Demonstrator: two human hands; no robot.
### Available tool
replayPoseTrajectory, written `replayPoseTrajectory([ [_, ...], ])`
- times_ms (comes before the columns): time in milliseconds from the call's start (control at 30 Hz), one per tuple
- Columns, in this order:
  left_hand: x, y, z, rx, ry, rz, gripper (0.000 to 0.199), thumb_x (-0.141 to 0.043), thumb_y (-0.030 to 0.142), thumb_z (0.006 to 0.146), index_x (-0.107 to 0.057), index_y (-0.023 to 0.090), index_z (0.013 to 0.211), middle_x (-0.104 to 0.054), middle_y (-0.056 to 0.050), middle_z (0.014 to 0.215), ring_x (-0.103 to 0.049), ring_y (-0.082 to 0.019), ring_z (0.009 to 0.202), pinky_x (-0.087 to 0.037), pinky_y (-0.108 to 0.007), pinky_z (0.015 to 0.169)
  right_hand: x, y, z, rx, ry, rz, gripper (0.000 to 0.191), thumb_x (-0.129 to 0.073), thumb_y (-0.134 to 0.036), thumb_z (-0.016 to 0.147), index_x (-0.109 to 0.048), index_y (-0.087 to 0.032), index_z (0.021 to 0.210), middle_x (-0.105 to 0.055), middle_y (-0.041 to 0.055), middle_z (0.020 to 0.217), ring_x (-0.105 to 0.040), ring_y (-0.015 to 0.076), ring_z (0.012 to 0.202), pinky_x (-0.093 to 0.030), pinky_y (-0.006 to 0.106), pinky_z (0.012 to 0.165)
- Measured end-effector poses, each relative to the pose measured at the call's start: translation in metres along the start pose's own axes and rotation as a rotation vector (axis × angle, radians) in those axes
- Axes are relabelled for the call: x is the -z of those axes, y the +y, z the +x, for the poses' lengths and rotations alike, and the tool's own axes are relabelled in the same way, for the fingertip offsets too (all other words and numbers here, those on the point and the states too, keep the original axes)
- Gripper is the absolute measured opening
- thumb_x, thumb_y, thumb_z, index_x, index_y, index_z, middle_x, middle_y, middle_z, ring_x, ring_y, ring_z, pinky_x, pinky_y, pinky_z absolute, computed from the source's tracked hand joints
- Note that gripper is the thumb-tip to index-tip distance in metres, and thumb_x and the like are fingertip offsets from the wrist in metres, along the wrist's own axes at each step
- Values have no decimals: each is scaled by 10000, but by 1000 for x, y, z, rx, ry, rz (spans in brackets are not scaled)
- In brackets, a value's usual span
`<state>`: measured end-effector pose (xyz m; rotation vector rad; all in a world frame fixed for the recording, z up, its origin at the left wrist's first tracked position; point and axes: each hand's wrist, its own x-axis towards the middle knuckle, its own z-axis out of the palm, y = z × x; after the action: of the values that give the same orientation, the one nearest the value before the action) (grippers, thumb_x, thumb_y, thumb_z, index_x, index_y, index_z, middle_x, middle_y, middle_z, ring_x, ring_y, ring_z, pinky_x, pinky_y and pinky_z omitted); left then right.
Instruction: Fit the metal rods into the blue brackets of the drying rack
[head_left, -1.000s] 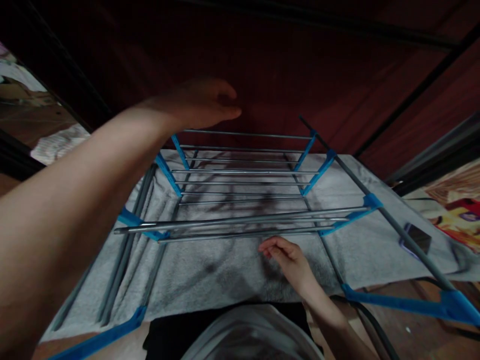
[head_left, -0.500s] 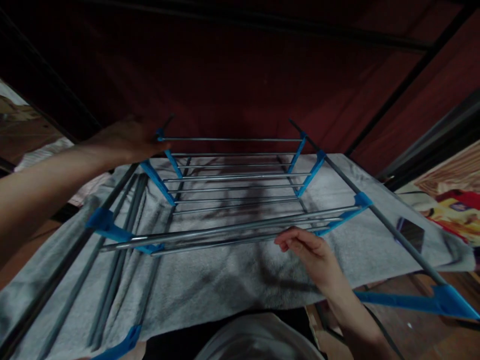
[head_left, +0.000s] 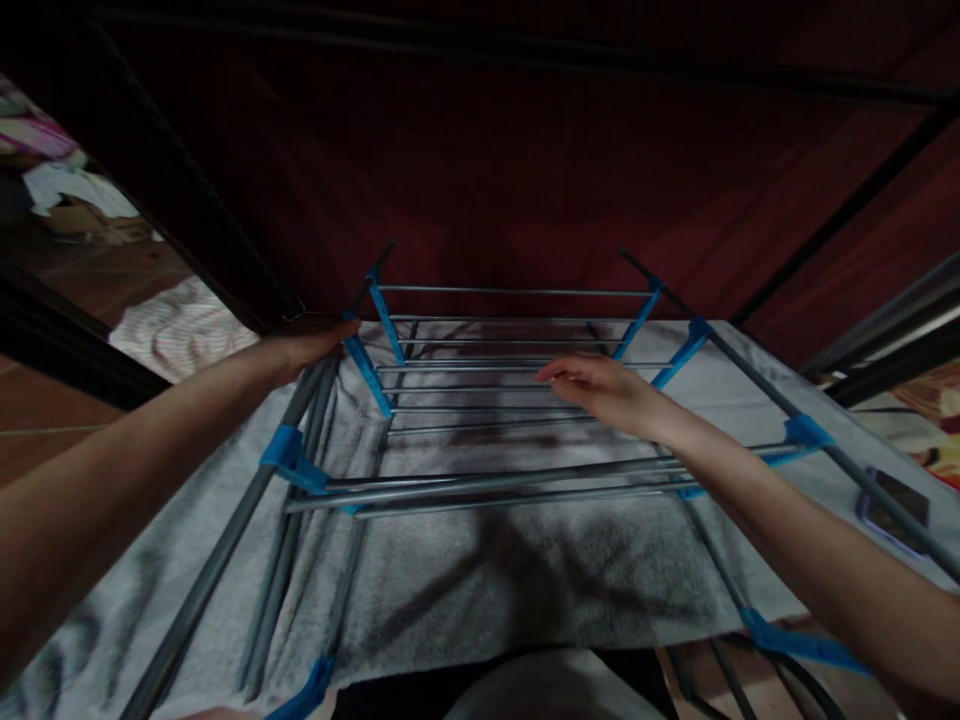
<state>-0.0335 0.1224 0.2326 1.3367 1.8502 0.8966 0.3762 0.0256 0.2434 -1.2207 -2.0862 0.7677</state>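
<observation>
A rack of grey metal tubes and blue plastic connectors lies on a grey fleecy blanket in front of me. My left hand is at the rack's left side, its fingers closed over the tube and blue connector there. Over the middle crossbars reaches my right hand, palm partly down. Its fingers are loosely bent, and I see nothing held in them. A thicker pair of crossbars spans the rack closer to my body.
Several loose tubes lie on the blanket at the left. A phone rests beside the right side tube. A dark red panel stands behind the rack. Striped cloth lies on the tiled floor at the left.
My right hand has moved forward and up from the near crossbars to above the middle ones. My left hand has settled on the left connector. The view has shifted, showing more floor at left.
</observation>
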Motion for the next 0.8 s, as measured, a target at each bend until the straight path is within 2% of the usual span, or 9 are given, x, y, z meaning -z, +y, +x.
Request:
replayPoseTrajectory([
  [100, -11, -4, 9, 59, -43, -143, 352, -710, 393, 865, -660, 181, 1140, -756, -52, 1101, -672, -193, 997, -508, -333, 916, -30, 8, 48, 25, -116, -194, 309, -544, -165, 925, -734, -208, 1166, -736, 48, 1182, -666, 199, 1076, -486, 338, 990],
  [167, -13, -7, 12, 99, -70, -183, 390, -736, 448, 821, -659, 189, 1102, -766, -68, 1048, -695, -219, 994, -524, -345, 864, -53, 12, 75, 60, -155, -312, 340, -521, -130, 937, -704, -174, 1220, -686, 88, 1306, -614, 213, 1216, -443, 347, 1067],
  [267, -12, -8, 12, 143, -101, -206, 455, -777, 551, 697, -676, 193, 959, -769, -101, 931, -714, -272, 959, -538, -369, 781, -87, 16, 108, 94, -224, -477, 352, -484, -143, 971, -664, -144, 1274, -631, 132, 1383, -559, 239, 1304, -402, 375, 1118],
  [400, -12, -6, 5, 144, -96, -219, 420, -769, 527, 641, -675, 192, 877, -766, -116, 901, -716, -282, 946, -528, -346, 723, -125, 14, 138, 93, -309, -585, 371, -440, -179, 999, -622, -122, 1318, -618, 152, 1389, -567, 264, 1294, -419, 395, 1101],
  [633, -13, -7, 4, 106, -99, -206, 511, -772, 596, 572, -664, 207, 887, -759, -94, 872, -708, -286, 932, -522, -345, 714, -185, -4, 176, 131, -368, -464, 389, -432, -173, 987, -584, -184, 1345, -612, 118, 1413, -605, 244, 1262, -485, 340, 1013],
  [733, -13, -8, 5, 97, -104, -183, 558, -769, 635, 548, -659, 205, 886, -759, -95, 853, -705, -278, 906, -514, -348, 722, -208, -15, 188, 183, -355, -452, 333, -461, -277, 1010, -603, -170, 1292, -630, 142, 1368, -632, 260, 1218, -516, 354, 971],
  [800, -12, -9, 5, 91, -104, -177, 569, -767, 644, 543, -661, 206, 890, -765, -96, 868, -705, -277, 894, -515, -353, 718, -219, -22, 194, 207, -346, -456, 363, -477, -384, 1018, -614, -158, 1267, -631, 158, 1356, -645, 272, 1200, -531, 359, 947],
])
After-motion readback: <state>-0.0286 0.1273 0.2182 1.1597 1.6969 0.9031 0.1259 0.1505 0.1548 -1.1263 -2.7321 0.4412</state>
